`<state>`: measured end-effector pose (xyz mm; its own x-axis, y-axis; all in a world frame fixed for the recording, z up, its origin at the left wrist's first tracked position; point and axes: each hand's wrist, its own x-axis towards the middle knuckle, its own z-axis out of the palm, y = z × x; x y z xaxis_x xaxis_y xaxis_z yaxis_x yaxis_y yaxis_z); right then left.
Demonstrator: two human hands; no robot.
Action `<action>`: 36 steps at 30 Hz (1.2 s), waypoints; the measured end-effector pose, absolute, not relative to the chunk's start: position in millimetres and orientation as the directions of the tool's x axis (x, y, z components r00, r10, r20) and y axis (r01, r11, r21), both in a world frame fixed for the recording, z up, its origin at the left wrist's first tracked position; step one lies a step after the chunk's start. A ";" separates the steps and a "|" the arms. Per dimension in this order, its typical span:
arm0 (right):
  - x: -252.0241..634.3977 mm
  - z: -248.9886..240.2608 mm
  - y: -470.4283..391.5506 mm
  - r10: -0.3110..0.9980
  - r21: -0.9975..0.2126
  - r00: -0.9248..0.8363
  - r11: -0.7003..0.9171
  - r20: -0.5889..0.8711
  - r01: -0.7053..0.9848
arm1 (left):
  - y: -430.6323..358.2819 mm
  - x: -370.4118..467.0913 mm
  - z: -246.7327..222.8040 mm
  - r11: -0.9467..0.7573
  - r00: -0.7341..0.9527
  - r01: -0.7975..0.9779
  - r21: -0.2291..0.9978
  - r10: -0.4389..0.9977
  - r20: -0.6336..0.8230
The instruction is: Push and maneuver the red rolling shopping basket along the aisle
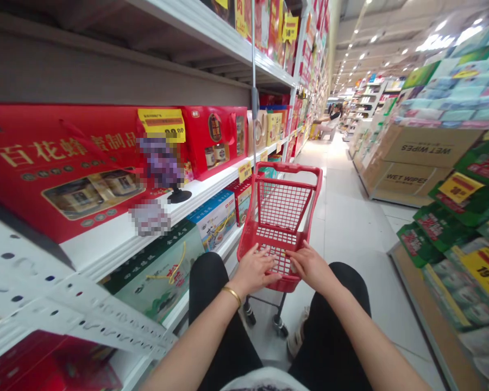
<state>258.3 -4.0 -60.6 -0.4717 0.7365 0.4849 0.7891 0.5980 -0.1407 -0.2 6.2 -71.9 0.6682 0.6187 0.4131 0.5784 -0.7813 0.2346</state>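
A small red shopping cart (286,206) stands in the aisle right in front of my knees, its basket holding nothing I can see. My left hand (256,267), with a gold bangle on the wrist, rests on the cart's near edge with the fingers spread over the mesh. My right hand (312,266) lies beside it on the same edge, fingers bent over the rim. My legs in black trousers are bent below the hands.
White shelves (118,239) on the left carry red gift boxes (61,163), green and blue boxes and yellow price tags. On the right are green wipe packs (468,217) and cardboard cartons (427,146). A person sits far down the tiled aisle (350,217).
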 end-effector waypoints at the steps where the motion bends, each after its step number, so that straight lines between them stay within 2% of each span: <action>1: 250.8 -61.7 -6.1 0.737 -0.136 -0.461 0.589 0.494 0.797 | 12.9 -7.0 -70.7 -0.789 0.678 0.567 0.239 0.611 0.408; 8: 179.0 -57.6 -17.5 0.803 -0.142 -0.341 0.459 0.488 0.877 | 52.1 -55.0 -61.3 -0.720 0.616 0.630 0.290 0.691 0.377; 13: 131.5 -59.0 -22.9 0.774 -0.123 -0.375 0.497 0.510 0.859 | 50.5 -55.3 -55.9 -0.477 0.327 0.783 0.399 0.862 0.387; 15: 125.0 -58.0 -20.9 0.759 -0.110 -0.418 0.535 0.499 0.838 | 34.9 -40.4 -55.0 -0.379 0.202 0.812 0.444 0.895 0.397; 17: 130.8 -54.6 -15.0 0.759 -0.105 -0.438 0.546 0.482 0.831 | 16.5 -21.6 -54.9 -0.358 0.157 0.812 0.461 0.894 0.419; 19: 147.7 -50.0 -6.0 0.758 -0.096 -0.405 0.519 0.511 0.850 | 2.6 -5.1 -55.3 -0.409 0.194 0.791 0.454 0.872 0.449; 24: 187.2 -47.4 9.7 0.706 -0.088 -0.202 0.352 0.679 0.932 | 3.2 4.3 -59.1 -0.415 0.254 0.831 0.370 0.875 0.412; 30: 150.5 -74.6 4.3 0.628 -0.082 -0.331 0.535 0.705 0.841 | 15.9 -9.6 -65.2 -0.500 0.280 0.792 0.351 0.808 0.518; 34: 150.3 -75.9 9.7 0.595 -0.075 -0.334 0.557 0.731 0.827 | 17.4 -16.8 -66.0 -0.518 0.313 0.785 0.340 0.805 0.503; 36: 164.7 -70.8 13.9 0.610 -0.082 -0.294 0.512 0.736 0.855 | 17.5 -17.8 -65.7 -0.515 0.329 0.791 0.330 0.813 0.480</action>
<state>164.7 13.9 -70.8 -0.2943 0.6096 0.7361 0.8553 0.5116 -0.0817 -17.8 17.5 -65.7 0.3288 0.8133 0.4800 0.7911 -0.5148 0.3303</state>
